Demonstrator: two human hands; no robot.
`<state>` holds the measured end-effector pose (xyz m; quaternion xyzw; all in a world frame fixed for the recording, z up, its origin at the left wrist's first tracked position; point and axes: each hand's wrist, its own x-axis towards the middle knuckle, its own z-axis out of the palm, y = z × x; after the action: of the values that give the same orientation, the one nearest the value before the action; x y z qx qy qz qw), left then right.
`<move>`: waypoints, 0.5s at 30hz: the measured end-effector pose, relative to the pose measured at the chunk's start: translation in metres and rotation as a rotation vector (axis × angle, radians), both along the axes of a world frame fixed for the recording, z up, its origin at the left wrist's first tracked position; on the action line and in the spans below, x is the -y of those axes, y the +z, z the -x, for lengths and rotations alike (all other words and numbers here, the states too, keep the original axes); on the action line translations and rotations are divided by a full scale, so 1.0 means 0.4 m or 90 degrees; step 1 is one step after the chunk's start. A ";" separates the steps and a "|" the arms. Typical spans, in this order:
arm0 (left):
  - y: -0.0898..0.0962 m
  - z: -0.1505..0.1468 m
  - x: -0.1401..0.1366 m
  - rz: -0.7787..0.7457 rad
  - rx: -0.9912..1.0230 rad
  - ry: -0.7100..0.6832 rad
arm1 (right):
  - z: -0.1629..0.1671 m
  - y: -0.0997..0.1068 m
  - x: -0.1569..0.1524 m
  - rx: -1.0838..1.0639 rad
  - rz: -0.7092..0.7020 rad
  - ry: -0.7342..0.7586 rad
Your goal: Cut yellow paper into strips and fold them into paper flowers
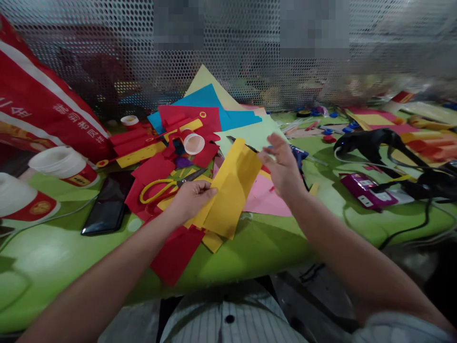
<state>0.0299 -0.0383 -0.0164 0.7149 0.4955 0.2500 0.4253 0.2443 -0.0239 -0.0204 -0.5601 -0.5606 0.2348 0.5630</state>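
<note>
My left hand [194, 197] pinches the left edge of a folded yellow sheet of paper [233, 193], which is tilted above the pile. Off the sheet's upper right corner, my right hand [283, 166] is raised with its fingers apart and slightly blurred; it holds nothing I can see. Yellow-handled scissors [160, 189] lie just left of my left hand, their blades partly behind it. Beneath the sheet are red paper [178, 257] and pink paper [267, 197]. A dark pointed blade [232, 139] shows behind the sheet's top; the rest of it is hidden.
Paper cups [64, 164] and a black phone [107, 205] sit on the green table [57, 267] at left, beside a red bag [46, 95]. A small cup [193, 143] rests on red scraps. Blue paper [203, 107] lies behind. Black straps, cables and a purple box [367, 190] occupy the right.
</note>
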 end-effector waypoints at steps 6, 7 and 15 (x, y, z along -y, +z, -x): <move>0.062 -0.011 -0.004 -0.142 -0.183 -0.176 | 0.074 0.128 0.058 0.781 -0.067 0.312; 0.064 -0.014 -0.002 -0.156 -0.185 -0.194 | 0.093 0.136 0.065 0.852 -0.049 0.331; 0.080 -0.006 0.018 -0.181 -0.238 -0.201 | 0.084 0.161 0.066 0.900 -0.003 0.415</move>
<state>0.0322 -0.0455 0.0157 0.8693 0.4083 0.1112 0.2556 0.2107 -0.0503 0.0441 -0.3824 -0.9233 -0.0257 -0.0242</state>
